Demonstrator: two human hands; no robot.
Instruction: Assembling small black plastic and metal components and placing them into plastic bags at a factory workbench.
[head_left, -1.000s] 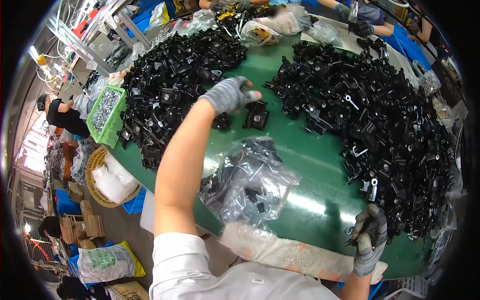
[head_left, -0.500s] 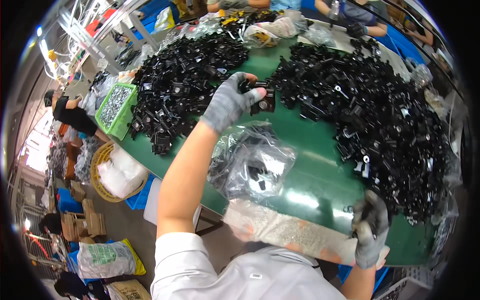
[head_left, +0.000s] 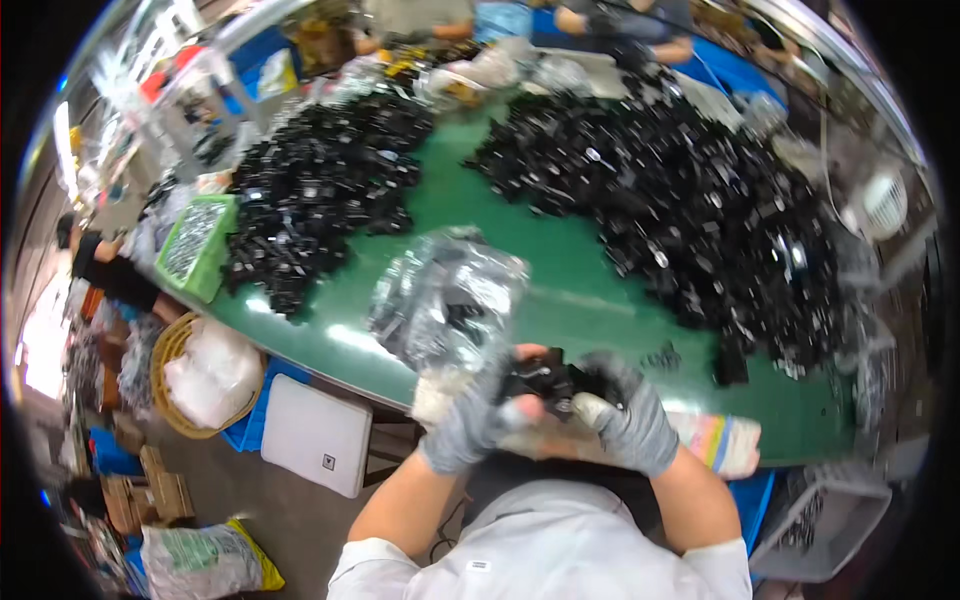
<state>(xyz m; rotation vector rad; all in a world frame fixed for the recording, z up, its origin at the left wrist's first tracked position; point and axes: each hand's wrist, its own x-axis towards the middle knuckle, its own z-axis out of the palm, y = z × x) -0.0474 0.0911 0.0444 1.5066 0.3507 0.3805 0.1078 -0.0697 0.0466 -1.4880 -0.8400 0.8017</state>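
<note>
In front of my chest, near the table's close edge, my two grey-gloved hands come together. My left hand grips a black plastic part, bare thumb and fingertip showing at its left side. My right hand closes on the part's right side, its thumb against it; blur hides whether a smaller piece is pinched there too. Just beyond my hands lies a clear plastic bag with dark pieces inside. A few small dark pieces rest on the green table beyond my right hand.
Heaps of black parts cover the table at left and right. A green basket of small metal pieces stands at the left edge. A yellow basket, a white stool and a grey crate flank the table. Co-workers sit opposite.
My left hand has come back from the left heap with the black part. My right hand has moved left and met it. The view has shifted.
</note>
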